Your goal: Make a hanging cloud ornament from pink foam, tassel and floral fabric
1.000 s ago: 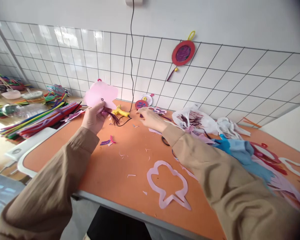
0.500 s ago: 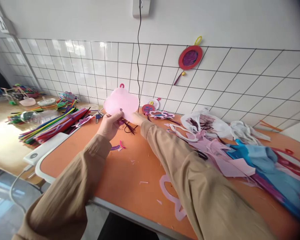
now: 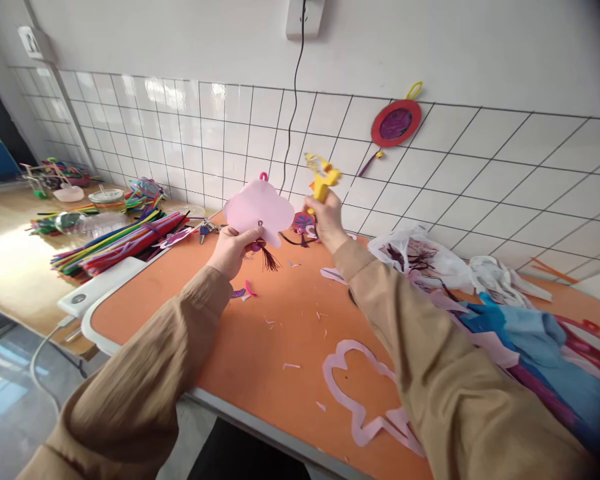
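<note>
The left hand (image 3: 231,251) pinches the lower edge of a pink cloud-shaped cutout (image 3: 256,203), thumb on the near face, holding it up above the far part of the orange surface (image 3: 270,340). A small pink loop (image 3: 264,177) stands at the cutout's top, and a dark tassel (image 3: 270,259) hangs below it, beside the fingers. The right hand (image 3: 329,219) is closed around the handle of a yellow glue gun (image 3: 324,179) — raised against the tiled wall, to the right of the cutout and apart from it. The gun's front end is blurred, so its nozzle seems to point left, though that is hard to tell. Nearer the person lies a pink cut-out outline (image 3: 336,383) — partly hidden by the right sleeve — with paper scraps (image 3: 293,365) beside it.
</note>
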Available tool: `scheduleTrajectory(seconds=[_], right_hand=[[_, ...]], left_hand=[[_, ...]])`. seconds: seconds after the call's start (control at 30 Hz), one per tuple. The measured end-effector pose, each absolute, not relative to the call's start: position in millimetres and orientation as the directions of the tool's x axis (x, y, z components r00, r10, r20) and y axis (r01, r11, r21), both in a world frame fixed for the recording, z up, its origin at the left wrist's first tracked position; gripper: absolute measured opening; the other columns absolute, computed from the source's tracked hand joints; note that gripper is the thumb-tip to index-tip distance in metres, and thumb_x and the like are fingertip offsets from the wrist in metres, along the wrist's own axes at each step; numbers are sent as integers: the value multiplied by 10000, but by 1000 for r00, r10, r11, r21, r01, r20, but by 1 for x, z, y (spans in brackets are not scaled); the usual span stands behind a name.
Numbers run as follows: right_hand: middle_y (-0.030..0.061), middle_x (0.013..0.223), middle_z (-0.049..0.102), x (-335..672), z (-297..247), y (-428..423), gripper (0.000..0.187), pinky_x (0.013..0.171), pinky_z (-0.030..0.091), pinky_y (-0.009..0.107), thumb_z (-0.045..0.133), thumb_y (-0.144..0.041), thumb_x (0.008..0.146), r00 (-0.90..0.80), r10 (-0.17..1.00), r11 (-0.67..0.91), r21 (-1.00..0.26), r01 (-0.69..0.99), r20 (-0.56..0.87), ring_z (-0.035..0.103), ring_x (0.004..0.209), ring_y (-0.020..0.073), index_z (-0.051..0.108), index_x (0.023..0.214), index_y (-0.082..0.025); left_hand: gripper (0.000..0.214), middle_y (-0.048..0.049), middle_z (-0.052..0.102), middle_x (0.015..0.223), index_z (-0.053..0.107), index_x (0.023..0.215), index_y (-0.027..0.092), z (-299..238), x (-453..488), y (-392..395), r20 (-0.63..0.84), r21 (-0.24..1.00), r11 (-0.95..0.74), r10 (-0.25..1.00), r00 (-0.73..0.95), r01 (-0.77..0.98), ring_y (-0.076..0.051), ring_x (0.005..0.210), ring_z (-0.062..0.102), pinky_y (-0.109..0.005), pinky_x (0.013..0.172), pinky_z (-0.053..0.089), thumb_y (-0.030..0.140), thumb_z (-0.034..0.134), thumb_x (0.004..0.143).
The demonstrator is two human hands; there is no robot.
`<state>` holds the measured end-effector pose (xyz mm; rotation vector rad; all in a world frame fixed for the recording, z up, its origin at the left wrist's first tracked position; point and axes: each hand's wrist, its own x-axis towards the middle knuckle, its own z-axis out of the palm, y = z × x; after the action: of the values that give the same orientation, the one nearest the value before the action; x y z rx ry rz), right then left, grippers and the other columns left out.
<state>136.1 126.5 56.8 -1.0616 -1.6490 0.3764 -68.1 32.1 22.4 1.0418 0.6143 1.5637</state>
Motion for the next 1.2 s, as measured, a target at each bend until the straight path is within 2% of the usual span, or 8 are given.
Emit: scheduleTrajectory(seconds=[0.03, 0.1, 0.17, 0.23, 0.4, 0.67, 0.83, 1.2], right_hand=[[-28, 677, 552, 144, 60, 116, 222, 667, 540, 293, 421, -309, 957, 44, 778, 559, -723, 405, 627, 603, 653, 147, 573, 1088, -215], [-58, 586, 501, 155, 64, 88, 182, 583, 511, 290, 588, -377, 866, 134, 762, 615, -773, 159, 634, 540, 544, 136, 593, 964, -224], [-71, 558, 499, 162, 64, 55, 245, 542, 485, 284, 713, -390, 772, 71, 771, 634, -773, 3, 633, 508, 504, 122, 620, 926, -223], [-68, 557, 527, 163, 61, 24, 285, 555, 501, 300, 772, -379, 719, -10, 788, 615, -788, -39, 615, 535, 508, 127, 651, 912, -209], [-31, 590, 617, 155, 50, -16, 294, 487, 465, 280, 845, -372, 648, 76, 838, 544, -838, -44, 540, 548, 488, 121, 661, 793, -194], [-46, 465, 552, 143, 43, -20, 365, 423, 438, 260, 869, -426, 592, 117, 876, 475, -878, -52, 467, 507, 404, 109, 607, 670, -183], [-59, 443, 519, 140, 39, -18, 326, 425, 454, 245, 836, -329, 598, 171, 848, 505, -863, 20, 501, 485, 388, 90, 538, 571, -197], [-73, 497, 553, 136, 39, -21, 165, 432, 487, 246, 731, -222, 667, 178, 789, 572, -809, 135, 588, 518, 399, 106, 580, 734, -219]], left_hand=[[336, -47, 681, 620, 732, 665, 100, 21, -68, 32, 292, 838, -260, 956, -8, -479, -117, 530, 613, -235, 502, 446, 311, 938, 503], [330, -58, 692, 632, 738, 671, 100, 18, -66, 32, 289, 859, -259, 957, 1, -442, -129, 542, 626, -249, 524, 467, 317, 933, 518], [321, -61, 694, 632, 745, 681, 99, 16, -64, 31, 298, 873, -267, 955, 12, -408, -129, 542, 618, -255, 532, 468, 325, 924, 539], [310, -58, 687, 623, 746, 674, 98, 14, -60, 29, 309, 879, -279, 951, 16, -386, -123, 543, 601, -254, 531, 458, 325, 916, 550], [325, -51, 665, 599, 734, 640, 102, 8, -47, 20, 293, 877, -233, 952, 83, -420, -125, 548, 591, -268, 557, 477, 325, 935, 517], [337, -66, 687, 613, 758, 679, 109, 2, -35, 8, 281, 897, -157, 924, 259, -412, -130, 522, 586, -287, 561, 490, 381, 929, 578], [351, -66, 686, 585, 755, 665, 112, 5, -34, 5, 260, 919, -170, 940, 222, -357, -128, 492, 577, -277, 530, 484, 382, 941, 539], [368, -144, 722, 606, 756, 631, 78, 8, -34, 4, 233, 947, -171, 948, 214, -272, -137, 458, 588, -273, 490, 491, 410, 906, 574]])
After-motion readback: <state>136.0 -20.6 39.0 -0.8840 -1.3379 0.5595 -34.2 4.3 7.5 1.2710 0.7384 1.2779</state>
